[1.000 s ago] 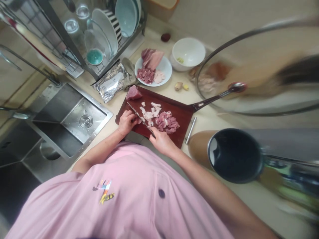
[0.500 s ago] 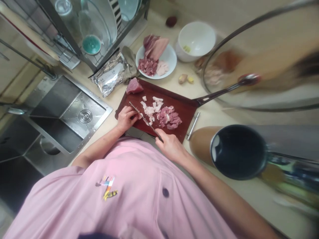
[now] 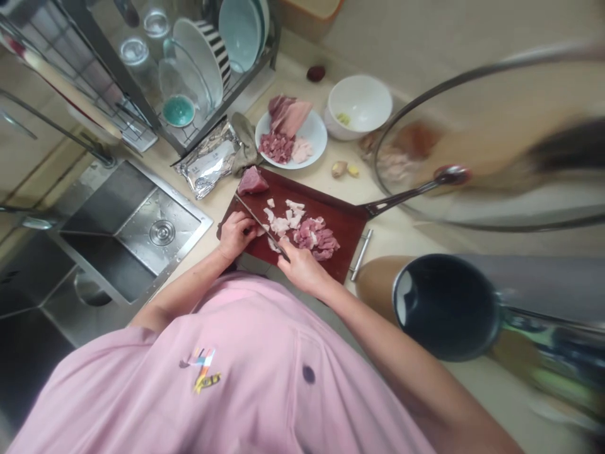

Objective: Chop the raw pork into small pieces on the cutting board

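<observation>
My right hand point(image 3: 301, 265) is closed round the handle of a kitchen knife point(image 3: 259, 224), whose blade slants up and left over the red-brown cutting board point(image 3: 321, 205). Beside the blade, my left hand point(image 3: 236, 234) is curled with fingertips pressed on a small pale piece of fat point(image 3: 261, 231), mostly covered by the fingers. Cut white fat pieces point(image 3: 281, 222) lie just right of the blade. A heap of sliced pink meat point(image 3: 319, 239) is farther right. One larger chunk of meat point(image 3: 253, 181) rests at the board's upper left corner.
Behind the board stand a white plate point(image 3: 319, 137) with meat, a white bowl point(image 3: 352, 107) and ginger pieces point(image 3: 339, 169). A foil packet point(image 3: 210, 161) lies near the dish rack point(image 3: 165, 135). To the left is a steel sink point(image 3: 189, 217); a dark pot point(image 3: 447, 309) stands right.
My right hand and the knife have shifted left, toward my left hand. The whole scene sits slightly lower because the camera has tilted. My left hand stays curled beside the blade.
</observation>
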### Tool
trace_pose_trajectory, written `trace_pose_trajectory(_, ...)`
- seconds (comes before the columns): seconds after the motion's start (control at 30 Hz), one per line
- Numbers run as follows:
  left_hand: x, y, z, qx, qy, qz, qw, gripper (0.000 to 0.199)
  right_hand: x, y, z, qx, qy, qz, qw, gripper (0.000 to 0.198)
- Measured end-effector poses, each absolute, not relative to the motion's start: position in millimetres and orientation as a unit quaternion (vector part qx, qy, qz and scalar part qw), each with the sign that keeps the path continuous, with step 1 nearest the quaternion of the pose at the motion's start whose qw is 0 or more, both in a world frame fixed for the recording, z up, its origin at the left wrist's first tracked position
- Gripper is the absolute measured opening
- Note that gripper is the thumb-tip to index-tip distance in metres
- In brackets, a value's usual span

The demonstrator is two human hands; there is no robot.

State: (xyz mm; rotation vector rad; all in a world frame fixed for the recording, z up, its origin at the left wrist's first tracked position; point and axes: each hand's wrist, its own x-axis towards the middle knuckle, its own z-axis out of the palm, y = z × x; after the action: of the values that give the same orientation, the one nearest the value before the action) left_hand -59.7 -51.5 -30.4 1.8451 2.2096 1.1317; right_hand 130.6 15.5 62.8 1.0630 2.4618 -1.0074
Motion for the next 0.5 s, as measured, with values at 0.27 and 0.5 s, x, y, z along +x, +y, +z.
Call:
trace_pose_trajectory(0.27, -54.2, -50.7, -33.8, 0.6, 0.713, 0.359, 0.046, 0.002, 110.6, 20.4, 52.5, 0.359, 0.871, -0.319, 0.106, 0.04)
trace_pose_trajectory(0.5, -53.7, -48.8, -35.5, 0.596, 0.718, 0.358, 0.032, 0.003, 138.6, 15.3, 50.3, 0.386, 0.848, -0.339, 0.131, 0.043)
